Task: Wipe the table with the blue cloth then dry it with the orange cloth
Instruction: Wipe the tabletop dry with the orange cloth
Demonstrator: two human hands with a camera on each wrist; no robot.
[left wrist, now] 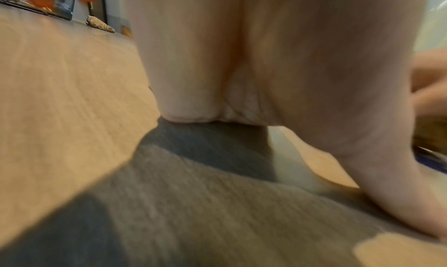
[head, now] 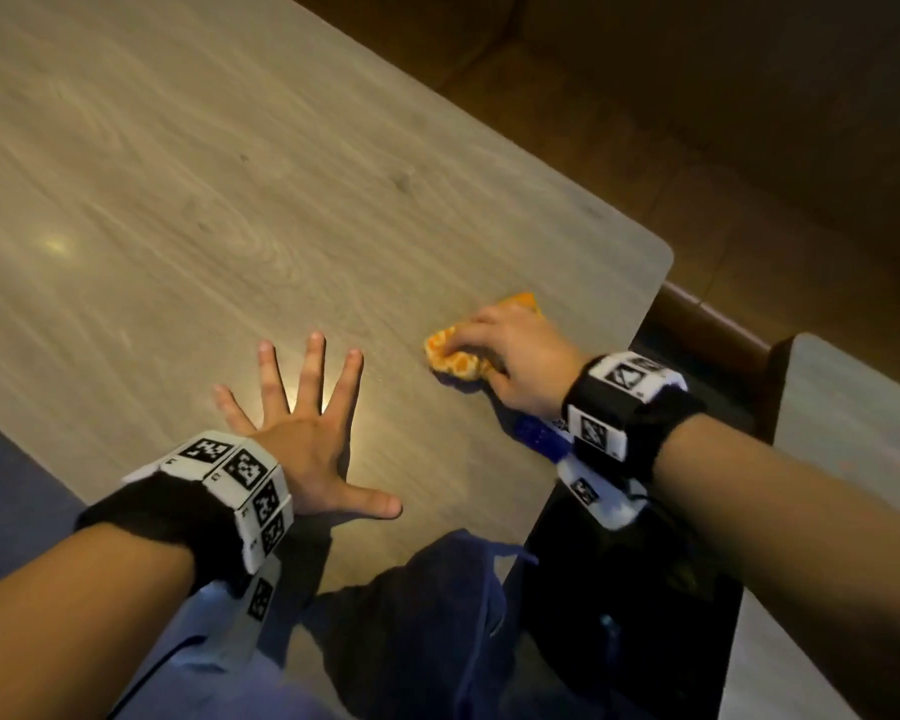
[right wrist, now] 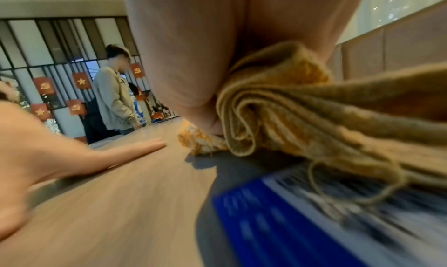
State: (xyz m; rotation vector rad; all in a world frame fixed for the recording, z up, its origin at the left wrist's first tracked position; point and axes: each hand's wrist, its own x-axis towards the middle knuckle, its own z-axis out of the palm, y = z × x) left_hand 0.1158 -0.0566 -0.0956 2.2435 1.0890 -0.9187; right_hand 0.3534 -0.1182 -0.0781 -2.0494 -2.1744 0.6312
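My right hand [head: 515, 350] grips the bunched orange cloth [head: 453, 357] and presses it onto the wooden table [head: 230, 200] near its right edge. The right wrist view shows folds of the orange cloth [right wrist: 278, 108] squeezed under my right hand [right wrist: 188, 60]. My left hand [head: 307, 428] lies flat on the table, fingers spread, holding nothing; its palm [left wrist: 266, 60] fills the left wrist view. A blue and white thing [head: 536, 433] lies under my right wrist, blurred [right wrist: 290, 223]. Dark blue fabric [head: 427, 605] drapes over the near table edge; cannot tell if it is the blue cloth.
The table's rounded corner [head: 663, 252] is just beyond the orange cloth. A brown chair [head: 713, 330] and another table [head: 853, 407] stand to the right. A person [right wrist: 111, 99] stands far off past the table's far end.
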